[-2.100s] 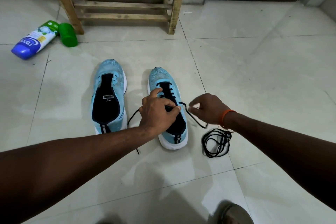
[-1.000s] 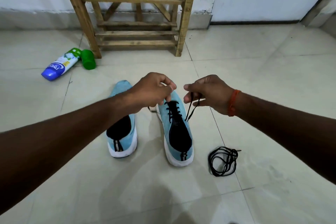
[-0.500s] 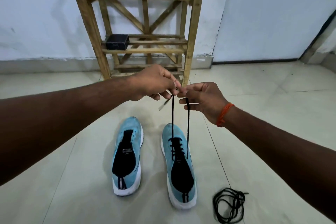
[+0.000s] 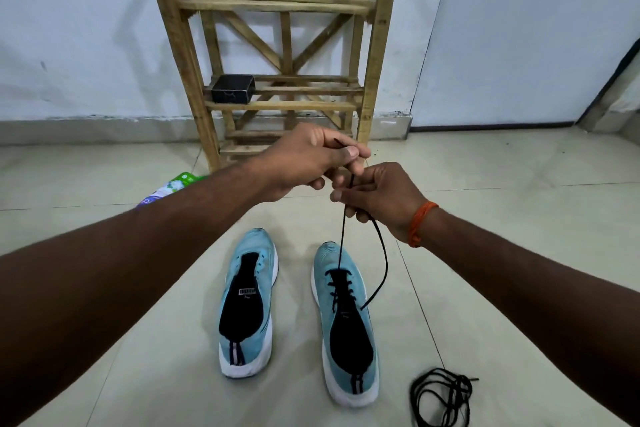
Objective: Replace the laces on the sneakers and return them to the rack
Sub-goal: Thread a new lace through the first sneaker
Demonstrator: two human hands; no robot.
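Both forearms reach in from the lower corners, and the hands meet in the air above the shoes. The right hand, with an orange band at its wrist, has its fingers curled round the black lace. Just above and against it, the left hand pinches the lace's upper end between thumb and forefinger.

From the hands, one strand drops straight and taut to the eyelets of the right-hand sneaker. The other bows out to the right and comes back to the same shoe. The left-hand sneaker stands just beside it, and both toes point away. A loose coil of black lace lies on the floor near the right-hand sneaker's heel.

Farther off, a bottle shows partly behind the left forearm. The wooden rack stands against the wall, with a small black box on one shelf. The floor is pale glossy tile.
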